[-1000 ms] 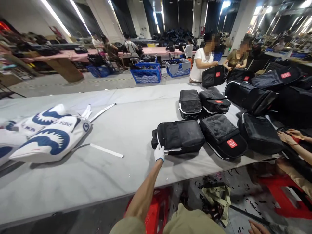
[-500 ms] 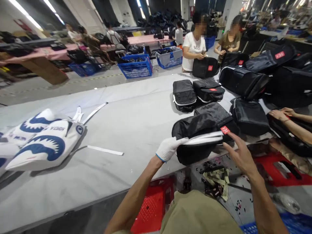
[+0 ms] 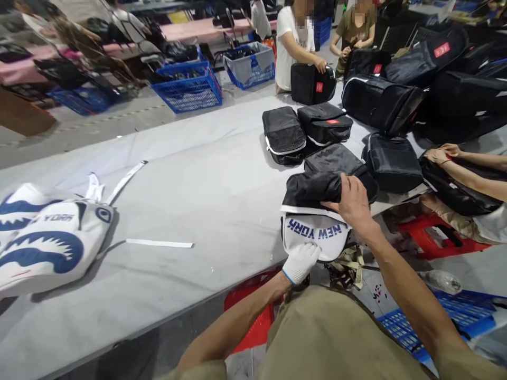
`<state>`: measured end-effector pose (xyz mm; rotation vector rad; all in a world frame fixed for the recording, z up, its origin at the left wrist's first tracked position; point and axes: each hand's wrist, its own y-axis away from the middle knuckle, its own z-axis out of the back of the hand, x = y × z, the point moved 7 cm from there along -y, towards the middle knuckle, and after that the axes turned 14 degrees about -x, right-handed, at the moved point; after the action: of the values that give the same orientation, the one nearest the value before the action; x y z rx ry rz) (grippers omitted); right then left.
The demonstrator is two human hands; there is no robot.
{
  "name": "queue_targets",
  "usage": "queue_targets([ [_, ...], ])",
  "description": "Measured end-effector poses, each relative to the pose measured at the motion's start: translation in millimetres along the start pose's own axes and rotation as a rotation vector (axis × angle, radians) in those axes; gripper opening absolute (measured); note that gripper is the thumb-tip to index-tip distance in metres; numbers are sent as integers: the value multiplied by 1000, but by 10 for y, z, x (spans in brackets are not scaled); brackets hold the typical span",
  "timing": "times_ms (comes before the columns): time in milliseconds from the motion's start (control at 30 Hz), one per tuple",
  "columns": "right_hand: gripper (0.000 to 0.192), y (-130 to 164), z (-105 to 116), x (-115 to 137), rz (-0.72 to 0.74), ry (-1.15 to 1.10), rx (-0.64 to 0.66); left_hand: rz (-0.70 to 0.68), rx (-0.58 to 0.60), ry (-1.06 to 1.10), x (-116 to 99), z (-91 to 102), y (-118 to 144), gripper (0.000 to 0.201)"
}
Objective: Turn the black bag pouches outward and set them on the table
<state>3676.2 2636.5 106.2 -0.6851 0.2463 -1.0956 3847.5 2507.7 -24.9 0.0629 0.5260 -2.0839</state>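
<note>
A backpack, partly turned inside out, lies at the table's near edge with black lining showing on top. Its white panel faces me, the blue letters "NEW YORK" upside down. In a white knit glove, my left hand is closed on the lower edge of that panel. My bare right hand grips the bunched black lining from the right, thumb toward the white rim. Directly behind lies another black bag, partly covered by the one I hold.
White shark-print backpacks lie at the left, a loose strap beside them. Black bags stand farther back and right. A co-worker's hands work on a bag at right. Below are a red stool and a blue crate.
The white lettered panel has been folded out toward me. My left hand moved down to its edge, and my right hand went from open beside the bag to gripping the lining. The view tilted down.
</note>
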Motion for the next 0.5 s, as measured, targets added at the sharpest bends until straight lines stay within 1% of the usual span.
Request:
queue_targets([
  [67,94,2,-76,41,37,-16,47,42,131,-10,22,-325,217,30],
  [100,91,0,-96,43,44,-11,70,64,182,-8,55,-443,301,32],
  [167,85,-35,-101,-22,32,28,92,87,242,1,130,-580,421,38],
  [233,80,-124,-86,-170,1,83,85,79,262,27,184,-613,505,40],
  [300,75,-238,-78,-358,-37,131,68,69,271,49,222,-596,581,38],
  [367,73,-328,-87,-494,-66,155,67,67,275,49,246,-569,644,34],
  [433,73,-355,-97,-502,-70,156,86,70,278,29,259,-561,670,33],
  [500,79,-313,-66,-377,-66,141,92,77,282,17,268,-574,625,32],
])
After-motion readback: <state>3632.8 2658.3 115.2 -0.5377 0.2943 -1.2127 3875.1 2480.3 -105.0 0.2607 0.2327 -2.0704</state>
